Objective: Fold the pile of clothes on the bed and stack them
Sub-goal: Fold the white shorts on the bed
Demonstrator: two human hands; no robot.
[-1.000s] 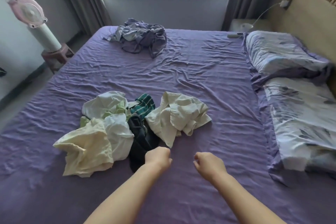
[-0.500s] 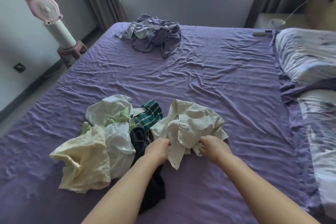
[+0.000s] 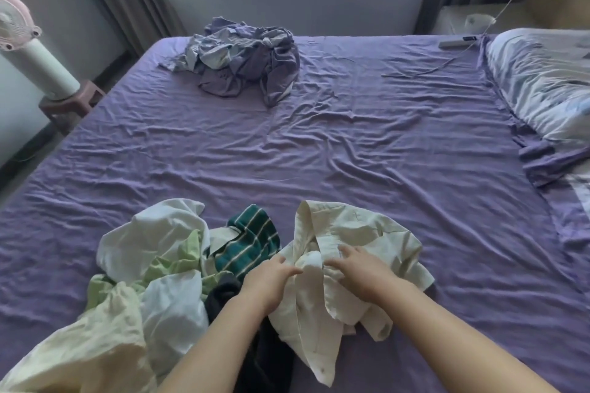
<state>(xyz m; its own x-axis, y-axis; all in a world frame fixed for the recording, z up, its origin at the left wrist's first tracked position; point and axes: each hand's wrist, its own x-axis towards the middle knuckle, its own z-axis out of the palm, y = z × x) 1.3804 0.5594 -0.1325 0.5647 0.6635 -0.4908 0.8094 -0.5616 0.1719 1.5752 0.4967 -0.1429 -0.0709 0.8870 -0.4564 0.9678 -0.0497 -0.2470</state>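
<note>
nearest us, our left hand (image 3: 269,281) grips a fold of the cream shirt (image 3: 344,265), fingers curled into the cloth with the thumb on top. our right hand (image 3: 357,271) lies just beside it on the same shirt, fingers slightly spread over the crumpled fabric; we cannot tell if it pinches. the shirt sits at the right edge of the pile (image 3: 143,290) on the near part of the bed (image 3: 367,163). touching it on the left lie a dark garment (image 3: 223,293), a green striped piece (image 3: 252,239), white cloth (image 3: 153,233) and pale green cloth (image 3: 111,322). well beyond, near the far edge, lies a grey-purple heap (image 3: 242,57). pillows (image 3: 542,80) line the right side, and a fan (image 3: 19,41) stands far left on a stool (image 3: 71,102).
</note>
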